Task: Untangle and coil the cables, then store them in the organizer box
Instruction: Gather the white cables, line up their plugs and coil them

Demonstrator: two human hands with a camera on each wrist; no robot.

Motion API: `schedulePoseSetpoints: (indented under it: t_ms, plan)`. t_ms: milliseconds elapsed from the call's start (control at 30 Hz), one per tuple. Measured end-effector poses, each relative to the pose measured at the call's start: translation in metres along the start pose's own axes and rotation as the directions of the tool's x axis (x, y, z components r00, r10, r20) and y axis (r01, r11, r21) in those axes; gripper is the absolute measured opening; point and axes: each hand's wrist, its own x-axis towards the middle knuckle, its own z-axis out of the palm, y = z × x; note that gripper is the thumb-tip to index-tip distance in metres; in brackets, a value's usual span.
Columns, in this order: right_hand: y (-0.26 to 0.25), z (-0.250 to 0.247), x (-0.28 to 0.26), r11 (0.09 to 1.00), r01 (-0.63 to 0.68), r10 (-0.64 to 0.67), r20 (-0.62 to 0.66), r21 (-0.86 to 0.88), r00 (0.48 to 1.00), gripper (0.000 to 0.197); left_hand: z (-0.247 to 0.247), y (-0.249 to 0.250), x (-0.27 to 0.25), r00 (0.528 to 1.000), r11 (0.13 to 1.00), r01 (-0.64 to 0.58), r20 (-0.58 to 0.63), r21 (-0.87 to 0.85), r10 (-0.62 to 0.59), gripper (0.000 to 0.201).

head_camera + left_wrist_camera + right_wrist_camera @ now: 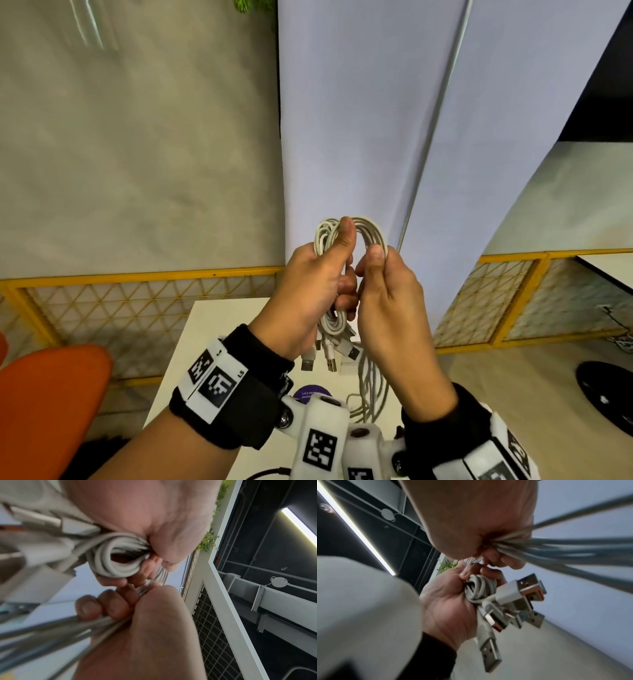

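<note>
two hands meet in mid-air above the far part of the white table (191,329), and between them we see a bundle of white cables (368,233) wound into a loop. the left hand (308,291) has its fingers wrapped tight round one side of the loop, thumb pointing up along the strands. the right hand (390,301) pinches the other side of the loop between thumb and fingers, so both grips are narrow and full of cable.

from the left wrist view we see a small tight coil (116,558) pressed against the palm of the left hand (137,507), with the curled fingers (109,604) of the other hand closed over grey strands that run off toward the lower left edge.

from the right wrist view we see the usb plugs (520,599) of several cables hanging in a bunch out of the bottom of the left hand (447,608), metal ends pointing down and outward. in the head view those plugs (329,356) dangle just under the hands, clear of the table top.

more loose grey cable (371,383) trails from the right hand down onto the table near its right edge. a dark purple round thing (311,394) lies on the table behind the left wrist; we cannot tell what it is. an orange chair (48,394) stands beside the left edge of the table.
</note>
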Motion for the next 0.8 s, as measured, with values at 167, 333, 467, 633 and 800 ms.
schedulePoseSetpoints:
  t_ms: [167, 333, 467, 633, 800]
  plan:
    - [0.000, -0.002, 0.000, 0.983, 0.027, -0.028, -0.003, -0.183, 1.000, 0.038, 0.003, -0.001, -0.001, 1.000, 0.999, 0.017, -0.016, 0.036, -0.016, 0.049]
    - [-0.003, 0.000, 0.001, 0.959, 0.070, -0.077, -0.014, -0.276, 0.997, 0.038, 0.004, -0.004, 0.003, 1.000, 0.996, 0.011, -0.009, 0.091, -0.010, 0.055]
    - [-0.005, 0.002, 0.001, 0.908, 0.124, -0.131, 0.010, -0.401, 0.991, 0.035, 0.001, -0.007, 0.010, 1.000, 0.992, 0.013, -0.021, 0.122, -0.010, 0.064]
    - [-0.015, 0.000, 0.002, 0.849, 0.205, -0.171, 0.114, -0.486, 0.979, 0.039, 0.001, 0.002, 0.011, 1.000, 0.990, -0.019, -0.006, 0.141, 0.020, 0.065]
    - [-0.026, -0.008, 0.000, 0.676, 0.281, -0.136, 0.259, -0.681, 0.956, 0.042, -0.005, 0.006, 0.013, 0.998, 0.994, 0.046, 0.048, 0.098, -0.051, 0.073]
